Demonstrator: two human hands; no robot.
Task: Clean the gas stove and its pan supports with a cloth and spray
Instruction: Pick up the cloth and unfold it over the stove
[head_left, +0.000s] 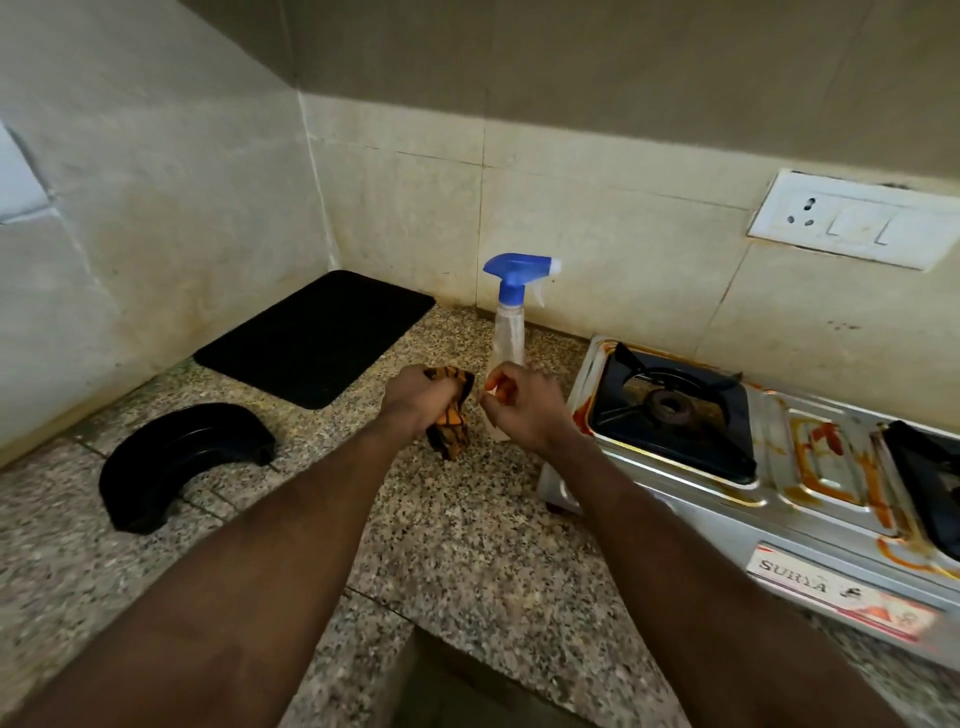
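Two grips differ: my left fingers (413, 382) clench the cloth (451, 437), bunched ready for wiping, above the surface (467, 545); my right fingers (500, 378) curl just before the spray bottle (509, 332), hold unclear. Stained stove (770, 423) sits right of them.

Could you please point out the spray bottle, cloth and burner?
spray bottle (508, 332), head view, on its clear body.
cloth (451, 439), head view, on its hanging end.
burner (670, 405), head view, on its ring.

Left hand (415, 400) and right hand (522, 413) are bare (forearms (291, 525) likewise).
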